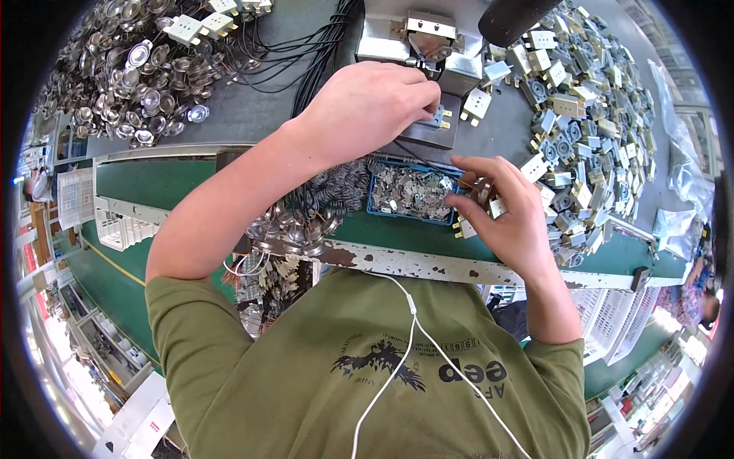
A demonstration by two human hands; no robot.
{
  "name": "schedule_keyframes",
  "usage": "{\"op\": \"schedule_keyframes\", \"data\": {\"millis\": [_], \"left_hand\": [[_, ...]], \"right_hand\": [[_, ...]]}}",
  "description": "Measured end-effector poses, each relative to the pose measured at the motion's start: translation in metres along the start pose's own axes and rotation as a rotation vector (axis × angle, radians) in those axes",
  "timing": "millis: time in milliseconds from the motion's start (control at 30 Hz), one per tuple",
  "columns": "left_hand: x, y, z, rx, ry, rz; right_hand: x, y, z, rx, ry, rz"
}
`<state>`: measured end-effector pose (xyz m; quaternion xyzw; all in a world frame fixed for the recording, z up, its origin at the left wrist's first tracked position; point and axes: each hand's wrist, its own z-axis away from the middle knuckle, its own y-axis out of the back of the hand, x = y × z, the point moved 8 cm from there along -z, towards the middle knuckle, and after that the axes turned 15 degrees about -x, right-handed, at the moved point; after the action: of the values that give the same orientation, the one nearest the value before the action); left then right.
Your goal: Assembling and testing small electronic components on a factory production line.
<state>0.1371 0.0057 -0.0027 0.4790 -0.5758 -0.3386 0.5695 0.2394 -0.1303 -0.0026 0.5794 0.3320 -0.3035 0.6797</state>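
My left hand (375, 103) reaches over the bench with its fingers closed on a small pale switch block (439, 116) with brass prongs. That block sits against a grey metal block (434, 136) below a bench machine. Nearer to me, my right hand (505, 210) pinches a round metal cap (482, 191) between thumb and fingers. A thin dark wire (417, 155) runs between the two hands. Below it stands a blue tray (370, 200) full of small metal pieces, close to the right fingertips.
Many round metal caps (141, 84) with wires are heaped at far left. At right lies a large pile of pale switch blocks (566, 138). The machine (430, 38) stands at the back. Black wires (317, 65) trail beside it. The bench's chipped metal edge (397, 260) runs before me.
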Motion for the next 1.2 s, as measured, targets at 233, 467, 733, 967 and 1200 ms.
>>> {"op": "schedule_keyframes", "data": {"millis": [233, 467, 733, 967, 1200], "left_hand": [[0.01, 0.018, 0.008, 0.037, -0.035, 0.083], [0.025, 0.016, 0.024, -0.158, -0.124, 0.111], [0.014, 0.044, 0.031, -0.063, -0.077, 0.105], [0.024, 0.042, 0.031, -0.086, -0.043, -0.076], [0.022, 0.019, 0.03, 0.03, 0.011, 0.096]], "right_hand": [[0.004, 0.01, 0.013, -0.025, -0.024, -0.161], [0.02, 0.018, -0.013, -0.107, -0.109, -0.12], [0.034, -0.016, -0.039, -0.144, -0.006, -0.937], [0.037, -0.003, -0.037, -0.023, -0.088, -0.586], [0.028, 0.013, -0.032, 0.36, 0.192, -0.842]]}}
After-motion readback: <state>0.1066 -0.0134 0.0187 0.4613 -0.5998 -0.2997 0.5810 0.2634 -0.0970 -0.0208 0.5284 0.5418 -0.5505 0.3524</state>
